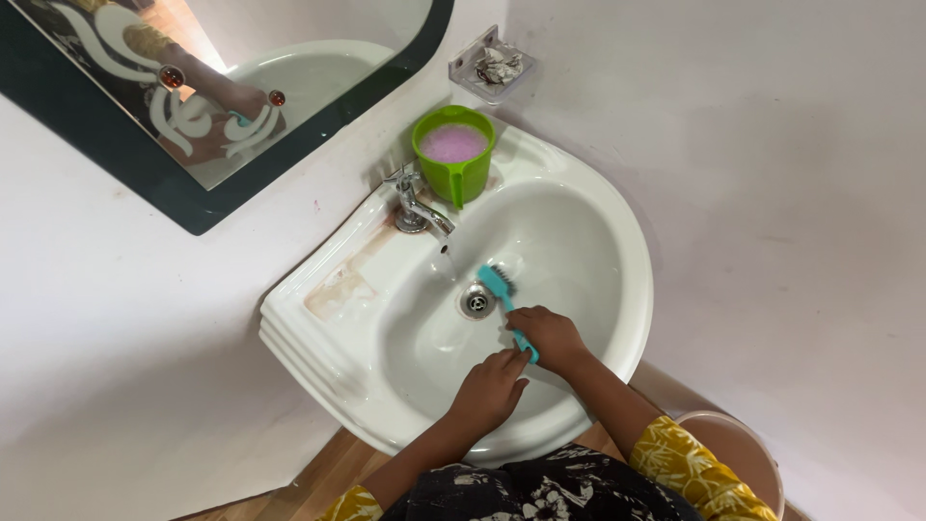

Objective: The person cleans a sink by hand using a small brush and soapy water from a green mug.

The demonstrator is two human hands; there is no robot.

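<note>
My right hand is closed around the brush, bristles down by the drain, while my left hand, loosely curled and empty, rests inside the sink.

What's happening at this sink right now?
A person leans over a white corner basin. The right hand grips a teal brush whose bristles sit beside the drain; the left hand rests inside the bowl next to the brush handle's end. A green jug of pink foamy liquid stands on the rim behind the tap.
</note>
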